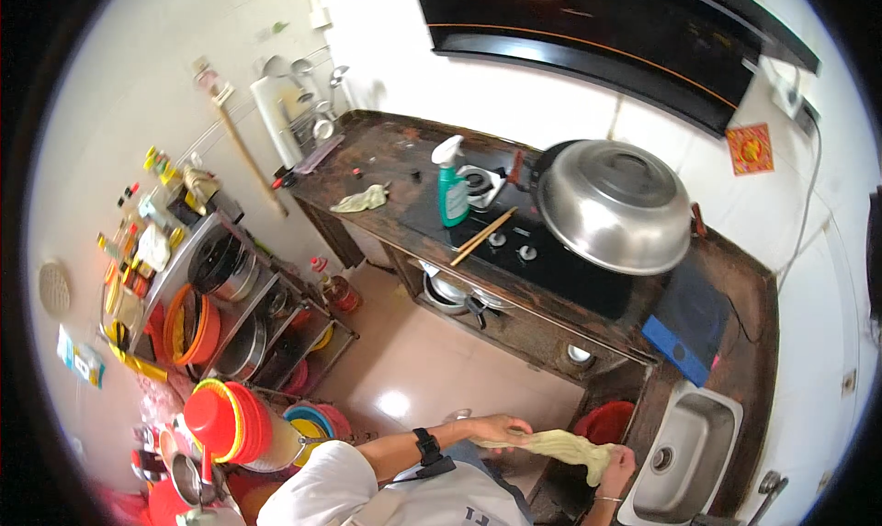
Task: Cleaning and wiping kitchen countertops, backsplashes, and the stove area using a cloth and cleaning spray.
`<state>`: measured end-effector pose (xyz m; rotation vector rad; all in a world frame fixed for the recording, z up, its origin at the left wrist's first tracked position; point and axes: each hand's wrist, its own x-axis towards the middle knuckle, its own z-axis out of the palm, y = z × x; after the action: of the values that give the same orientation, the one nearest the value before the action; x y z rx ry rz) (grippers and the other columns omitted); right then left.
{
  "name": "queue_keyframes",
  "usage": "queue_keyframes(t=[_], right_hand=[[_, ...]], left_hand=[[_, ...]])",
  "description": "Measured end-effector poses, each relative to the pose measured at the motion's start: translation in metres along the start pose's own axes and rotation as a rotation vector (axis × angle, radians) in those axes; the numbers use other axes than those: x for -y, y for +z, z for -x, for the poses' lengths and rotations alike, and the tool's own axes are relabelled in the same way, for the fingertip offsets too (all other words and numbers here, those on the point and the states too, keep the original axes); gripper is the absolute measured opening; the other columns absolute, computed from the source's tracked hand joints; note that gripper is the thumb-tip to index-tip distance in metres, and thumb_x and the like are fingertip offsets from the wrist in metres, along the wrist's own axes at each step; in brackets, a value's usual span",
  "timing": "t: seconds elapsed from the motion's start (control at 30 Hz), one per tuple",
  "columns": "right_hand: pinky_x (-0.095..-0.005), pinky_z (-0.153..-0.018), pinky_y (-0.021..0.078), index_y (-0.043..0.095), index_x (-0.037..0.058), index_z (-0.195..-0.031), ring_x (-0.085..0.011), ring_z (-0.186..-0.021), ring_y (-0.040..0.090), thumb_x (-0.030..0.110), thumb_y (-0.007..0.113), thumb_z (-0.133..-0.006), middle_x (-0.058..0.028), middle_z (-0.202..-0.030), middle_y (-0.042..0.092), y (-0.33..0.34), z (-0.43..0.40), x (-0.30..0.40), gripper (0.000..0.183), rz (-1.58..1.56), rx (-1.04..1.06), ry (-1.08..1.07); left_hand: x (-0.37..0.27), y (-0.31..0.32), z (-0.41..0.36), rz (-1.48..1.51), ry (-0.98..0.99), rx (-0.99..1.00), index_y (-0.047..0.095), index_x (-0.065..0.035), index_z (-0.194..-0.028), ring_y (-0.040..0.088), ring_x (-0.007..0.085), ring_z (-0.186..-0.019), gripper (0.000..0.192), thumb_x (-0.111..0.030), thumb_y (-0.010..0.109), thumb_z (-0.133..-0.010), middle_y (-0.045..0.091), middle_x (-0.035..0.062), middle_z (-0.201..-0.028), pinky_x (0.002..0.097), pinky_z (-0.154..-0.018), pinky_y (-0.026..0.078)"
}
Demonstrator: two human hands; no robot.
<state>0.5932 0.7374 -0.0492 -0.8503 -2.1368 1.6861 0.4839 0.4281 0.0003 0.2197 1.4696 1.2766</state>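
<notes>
A pale yellow-green cloth [561,447] stretches between my two hands in front of my body. My left hand [499,433], with a black watch on its wrist, grips one end of it. At the other end, beside the sink, my right hand [617,467] holds the cloth bunched in its fingers. A loose fold hangs down near my right hand. The stainless steel sink [689,450] lies just right of that hand, its basin and drain visible. Another crumpled pale cloth [362,199] lies on the left part of the dark countertop [331,161].
A green spray bottle [453,195] and wooden chopsticks [484,236] stand and lie by the gas stove [586,285]. A large domed metal lid [617,205] covers a wok. Left are a loaded metal rack [241,347] and stacked red baskets [220,416]. A red bucket [606,421] sits below the counter.
</notes>
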Motion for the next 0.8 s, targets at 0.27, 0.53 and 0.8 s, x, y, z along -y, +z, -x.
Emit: queue_keyframes(t=[0.27, 0.53, 0.8], right_hand=[[-0.0313, -0.075, 0.0508, 0.058, 0.0, -0.097, -0.0165, -0.082, 0.061, 0.014, 0.052, -0.092, -0.0069, -0.091, 0.062, 0.179, 0.047, 0.17, 0.016, -0.362, 0.829, 0.378], [-0.0429, -0.082, 0.0518, 0.044, 0.0077, -0.126, -0.0247, -0.099, 0.06, 0.036, 0.045, -0.095, -0.0112, -0.115, 0.056, 0.345, 0.024, 0.132, 0.042, -0.334, 0.632, 0.499], [-0.033, -0.081, 0.0479, 0.057, 0.0053, -0.112, -0.0257, -0.099, 0.058, 0.027, 0.058, -0.09, -0.0111, -0.107, 0.058, 0.442, 0.097, 0.197, 0.03, 0.012, 1.018, -0.137]], left_hand=[[0.042, -0.059, 0.04, -0.177, 0.436, -0.009, 0.058, -0.001, -0.116, 0.056, 0.0122, -0.093, 0.044, -0.025, 0.071, -0.081, 0.064, 0.0031, -0.104, 0.0262, -0.083, 0.046], [0.016, -0.158, 0.157, 0.478, 0.344, -0.143, 0.054, -0.0051, -0.121, 0.059, 0.012, -0.094, 0.046, -0.043, 0.047, -0.096, 0.062, 0.0035, -0.104, 0.0295, -0.079, 0.05], [0.046, -0.253, 0.191, 0.224, 0.355, -0.746, 0.051, -0.0054, -0.125, 0.057, 0.0123, -0.086, 0.041, -0.034, 0.049, -0.096, 0.06, 0.0046, -0.1, 0.0272, -0.067, 0.053]])
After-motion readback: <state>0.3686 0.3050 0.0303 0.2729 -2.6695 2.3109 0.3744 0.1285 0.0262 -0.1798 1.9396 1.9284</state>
